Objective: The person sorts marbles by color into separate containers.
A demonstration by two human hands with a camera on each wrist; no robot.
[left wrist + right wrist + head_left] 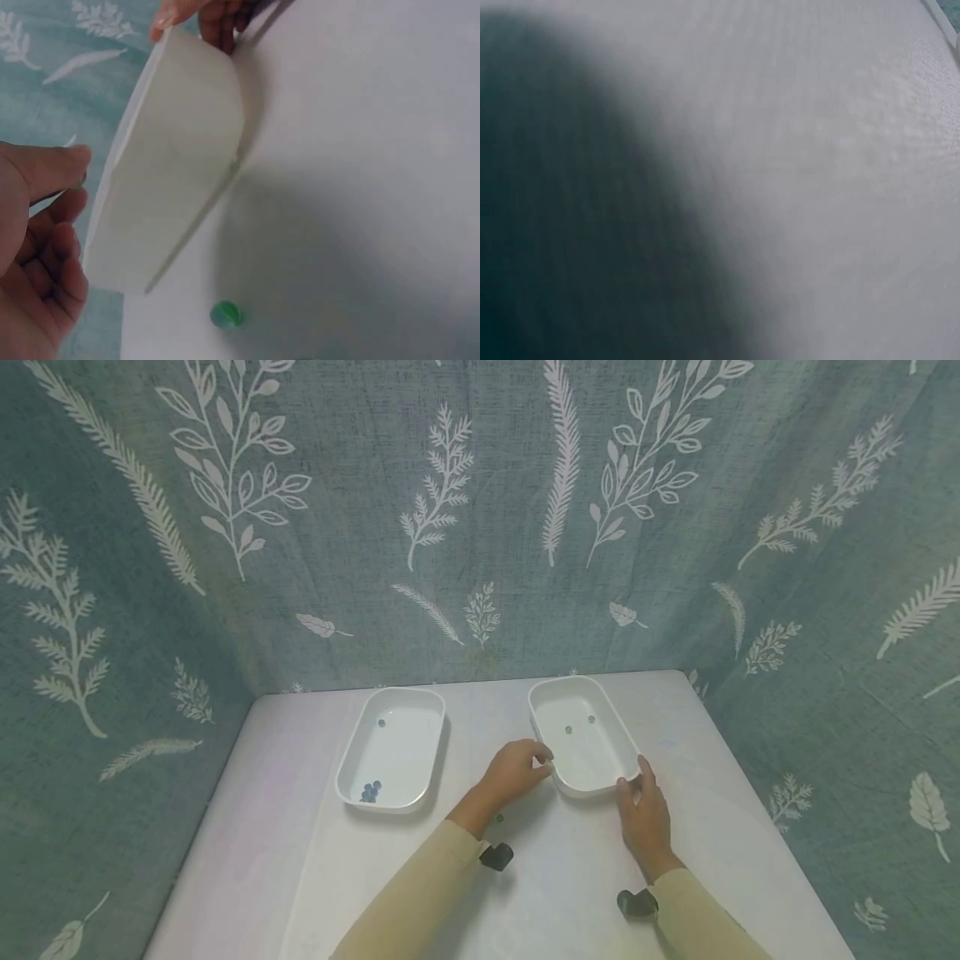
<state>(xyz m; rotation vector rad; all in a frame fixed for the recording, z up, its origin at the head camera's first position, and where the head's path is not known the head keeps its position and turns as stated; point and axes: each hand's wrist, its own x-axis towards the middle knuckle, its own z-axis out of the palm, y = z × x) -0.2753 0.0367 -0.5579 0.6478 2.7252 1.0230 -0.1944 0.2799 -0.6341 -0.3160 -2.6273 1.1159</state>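
Note:
My left hand (519, 766) is at the left rim of the right-hand white tray (581, 787). Between its thumb and forefinger it pinches a green marble (79, 181), mostly hidden by the fingertips. The near right corner of that tray is gripped by my right hand (647, 814), thumb at the rim and other fingers against the outer wall. Two greenish marbles (568, 730) lie inside this tray. Another green marble (226, 315) rests on the table, beside my left wrist in the head view. The right wrist view is blurred and shows no hand.
A second white tray (437, 727) stands on the left of the white table (555, 893), with several blue marbles (370, 792) grouped at its near left corner and one (382, 723) farther back. A leaf-patterned curtain (480, 510) surrounds the table's back and sides.

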